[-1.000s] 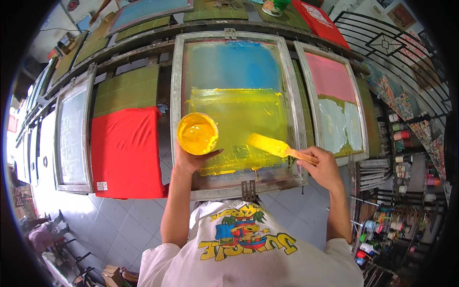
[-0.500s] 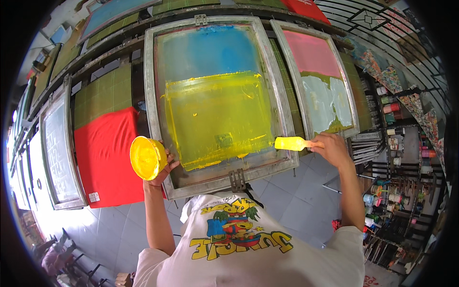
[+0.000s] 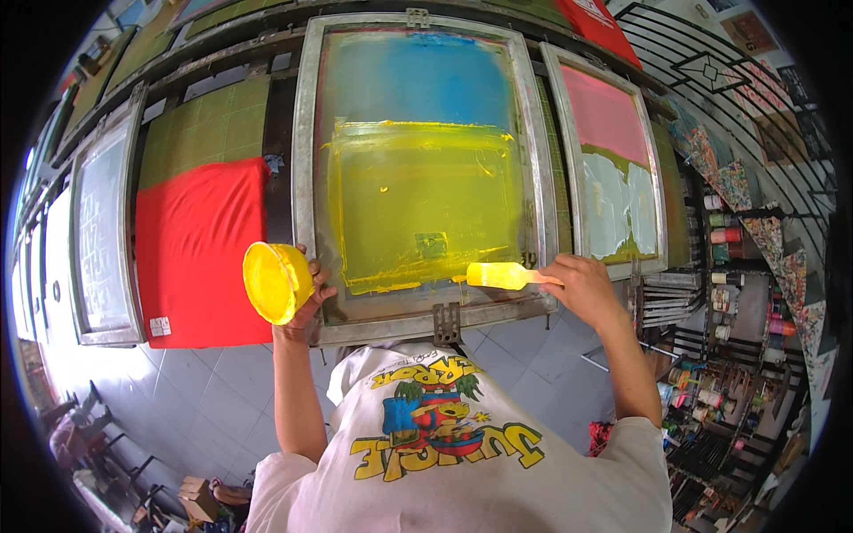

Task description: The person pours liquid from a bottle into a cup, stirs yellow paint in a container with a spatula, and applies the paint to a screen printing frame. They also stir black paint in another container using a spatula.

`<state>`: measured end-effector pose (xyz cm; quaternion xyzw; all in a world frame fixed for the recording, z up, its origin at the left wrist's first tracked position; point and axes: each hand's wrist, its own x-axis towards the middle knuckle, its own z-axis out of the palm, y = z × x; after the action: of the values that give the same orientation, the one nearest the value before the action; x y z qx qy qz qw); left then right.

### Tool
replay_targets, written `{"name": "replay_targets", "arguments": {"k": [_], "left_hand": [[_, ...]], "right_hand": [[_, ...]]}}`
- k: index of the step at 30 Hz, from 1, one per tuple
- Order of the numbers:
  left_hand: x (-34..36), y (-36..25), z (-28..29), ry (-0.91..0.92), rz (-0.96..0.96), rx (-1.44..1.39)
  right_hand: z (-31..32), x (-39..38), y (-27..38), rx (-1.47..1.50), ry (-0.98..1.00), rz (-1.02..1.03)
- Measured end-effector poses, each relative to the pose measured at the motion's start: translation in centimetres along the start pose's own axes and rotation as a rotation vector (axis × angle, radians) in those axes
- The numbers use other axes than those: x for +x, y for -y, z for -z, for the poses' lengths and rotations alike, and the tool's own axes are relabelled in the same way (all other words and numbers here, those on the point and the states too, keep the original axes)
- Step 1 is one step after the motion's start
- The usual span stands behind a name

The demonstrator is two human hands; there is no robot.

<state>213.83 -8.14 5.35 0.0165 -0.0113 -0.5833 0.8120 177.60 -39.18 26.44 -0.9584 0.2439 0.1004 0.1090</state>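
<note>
One spatula (image 3: pixel 496 276) gripped by right hand (image 3: pixel 577 284) points left, crosswise; left hand (image 3: pixel 313 306) holds tub (image 3: pixel 301 274).

On my feed, the framed screen (image 3: pixel 426 182) is blue up top and smeared yellow below. I see a tilted cup (image 3: pixel 275 282), yellow inside, beside its lower left corner; over its lower right part, a spatula (image 3: pixel 498 275), yellow-coated blade pointing left.
</note>
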Motion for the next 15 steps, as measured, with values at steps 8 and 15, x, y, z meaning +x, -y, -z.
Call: {"name": "replay_targets", "arguments": {"k": [8, 15], "left_hand": [[-0.2, 0.1, -0.2, -0.006, 0.034, 0.004], [-0.4, 0.5, -0.1, 0.056, -0.027, -0.169]], "right_hand": [[-0.3, 3.4, 5.4, -0.049, 0.016, 0.133], [-1.2, 3.9, 10.5, -0.139, 0.044, 0.161]]}}
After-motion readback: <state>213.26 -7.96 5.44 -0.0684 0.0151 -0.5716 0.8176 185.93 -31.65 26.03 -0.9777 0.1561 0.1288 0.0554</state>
